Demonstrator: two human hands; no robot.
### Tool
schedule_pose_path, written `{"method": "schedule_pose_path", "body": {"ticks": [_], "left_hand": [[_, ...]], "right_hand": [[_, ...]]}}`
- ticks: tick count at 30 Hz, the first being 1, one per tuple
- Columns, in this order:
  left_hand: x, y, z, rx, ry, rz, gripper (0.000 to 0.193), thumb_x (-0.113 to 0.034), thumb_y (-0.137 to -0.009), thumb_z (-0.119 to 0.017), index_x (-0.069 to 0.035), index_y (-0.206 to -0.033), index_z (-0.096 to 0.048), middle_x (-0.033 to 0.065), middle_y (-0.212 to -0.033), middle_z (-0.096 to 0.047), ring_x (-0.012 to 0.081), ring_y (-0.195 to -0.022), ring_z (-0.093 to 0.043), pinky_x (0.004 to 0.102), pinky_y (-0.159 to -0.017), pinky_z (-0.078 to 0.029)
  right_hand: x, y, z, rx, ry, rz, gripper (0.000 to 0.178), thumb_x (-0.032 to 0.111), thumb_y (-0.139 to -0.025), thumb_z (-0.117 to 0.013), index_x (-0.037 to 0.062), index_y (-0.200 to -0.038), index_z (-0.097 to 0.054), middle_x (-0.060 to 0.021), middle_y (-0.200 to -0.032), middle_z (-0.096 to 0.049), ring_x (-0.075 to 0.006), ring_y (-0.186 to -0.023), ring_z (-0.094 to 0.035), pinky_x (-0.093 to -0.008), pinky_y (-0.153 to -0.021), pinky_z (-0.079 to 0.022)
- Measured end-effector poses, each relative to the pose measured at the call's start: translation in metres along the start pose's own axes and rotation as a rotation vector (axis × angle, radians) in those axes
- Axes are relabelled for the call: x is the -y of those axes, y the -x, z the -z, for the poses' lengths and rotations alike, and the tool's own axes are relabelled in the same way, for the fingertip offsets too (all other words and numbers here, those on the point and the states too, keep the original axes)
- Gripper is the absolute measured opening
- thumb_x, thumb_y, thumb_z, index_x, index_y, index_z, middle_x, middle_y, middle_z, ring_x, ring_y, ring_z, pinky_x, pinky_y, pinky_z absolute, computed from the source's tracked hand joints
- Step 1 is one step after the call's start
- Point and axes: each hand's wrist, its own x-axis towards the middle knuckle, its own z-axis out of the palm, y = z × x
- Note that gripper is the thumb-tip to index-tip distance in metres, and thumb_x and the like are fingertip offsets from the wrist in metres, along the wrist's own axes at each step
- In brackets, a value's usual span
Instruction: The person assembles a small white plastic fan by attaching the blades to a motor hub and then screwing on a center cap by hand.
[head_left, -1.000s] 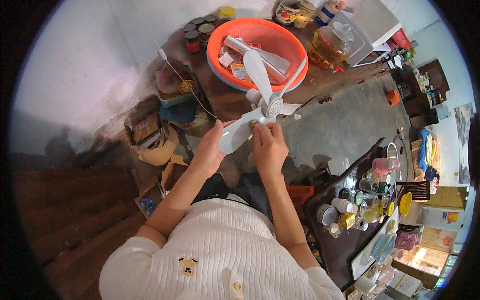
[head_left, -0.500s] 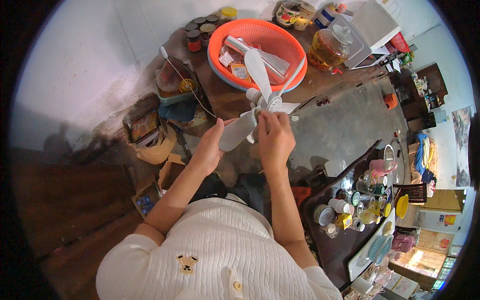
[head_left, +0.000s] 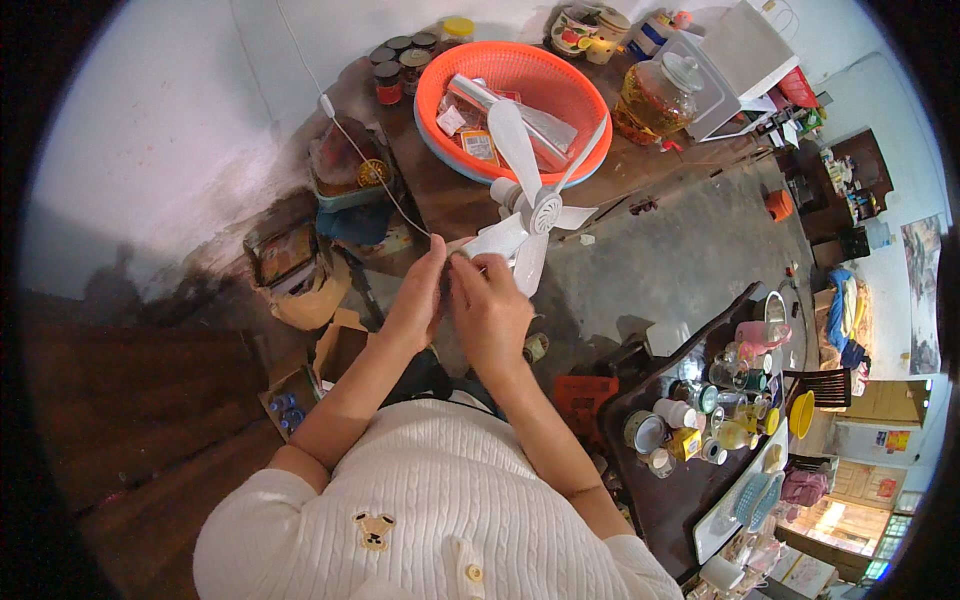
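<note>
A small white fan (head_left: 545, 213) with several blades and a round slotted hub is in front of me, above the floor and the near edge of the table. My left hand (head_left: 415, 300) is closed on the outer end of one fan blade (head_left: 500, 238). Against that same end, close to the left fingers, my right hand (head_left: 490, 310) is closed in a pinch. A small dark patch shows between its fingers, too hidden to name. Toward my left hand runs a thin white cord (head_left: 372, 160) with an inline switch.
An orange basket (head_left: 432, 82) with packets and a clear roll stands on the brown table (head_left: 405, 140), just behind the fan. Lidded jars (head_left: 415, 65) and a glass jar (head_left: 655, 100) flank it. To the right, a dark table (head_left: 640, 500) bears several cups and bottles.
My right hand has slid left along the blade, from beside the hub to the outer end. More of the hub and lower blade shows. My left hand stays on the blade.
</note>
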Motion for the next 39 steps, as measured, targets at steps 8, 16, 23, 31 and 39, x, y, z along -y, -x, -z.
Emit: {"method": "schedule_pose_path", "body": {"ticks": [8,16,23,31,39], "left_hand": [[0.006,-0.004,0.003,0.052,-0.005,-0.072,0.064,-0.056,-0.108,-0.036,-0.006,-0.144,-0.054,0.0061,-0.137,-0.06,0.0173,-0.125,-0.056,0.0356,-0.108,-0.043],[0.015,-0.01,0.008,0.161,-0.041,-0.172,0.066,-0.057,-0.108,-0.034,-0.005,-0.145,-0.052,0.0074,-0.142,-0.057,0.019,-0.13,-0.054,0.0365,-0.111,-0.041],[0.011,-0.012,0.008,0.102,0.057,-0.106,0.083,-0.071,-0.102,-0.023,-0.005,-0.146,-0.051,0.0082,-0.14,-0.059,0.0195,-0.129,-0.056,0.0373,-0.111,-0.042],[0.003,-0.006,-0.001,0.1,0.095,-0.029,0.09,-0.076,-0.1,-0.021,-0.003,-0.144,-0.052,0.0125,-0.133,-0.062,0.0232,-0.121,-0.06,0.0388,-0.108,-0.045],[0.008,-0.007,0.006,0.105,0.061,-0.063,0.08,-0.068,-0.104,-0.025,-0.005,-0.145,-0.052,0.0079,-0.138,-0.059,0.0197,-0.125,-0.057,0.0432,-0.109,-0.042]], "right_hand": [[-0.028,-0.021,-0.001,-0.114,0.204,0.069,0.012,0.013,-0.083,-0.068,0.0149,-0.095,-0.071,-0.0036,-0.089,-0.062,-0.0244,-0.073,-0.067,-0.0397,-0.055,-0.053],[-0.065,-0.042,-0.008,-0.149,0.307,-0.105,0.013,0.02,-0.091,-0.071,0.0148,-0.101,-0.077,-0.0045,-0.093,-0.067,-0.0269,-0.083,-0.069,-0.0396,-0.064,-0.055],[-0.03,-0.022,0.001,-0.057,0.194,-0.05,0.016,0.015,-0.088,-0.07,0.0137,-0.103,-0.075,-0.0049,-0.093,-0.066,-0.0277,-0.078,-0.068,-0.0391,-0.062,-0.054],[0.005,0.022,0.004,-0.012,0.09,0.248,0.036,0.009,-0.073,-0.07,0.0142,-0.109,-0.072,-0.0054,-0.099,-0.061,-0.0221,-0.078,-0.066,-0.0345,-0.058,-0.052],[-0.035,0.014,0.0,-0.052,0.147,0.161,0.035,0.01,-0.075,-0.07,0.0138,-0.11,-0.071,-0.0044,-0.097,-0.061,-0.0233,-0.082,-0.066,-0.0375,-0.062,-0.055]]}}
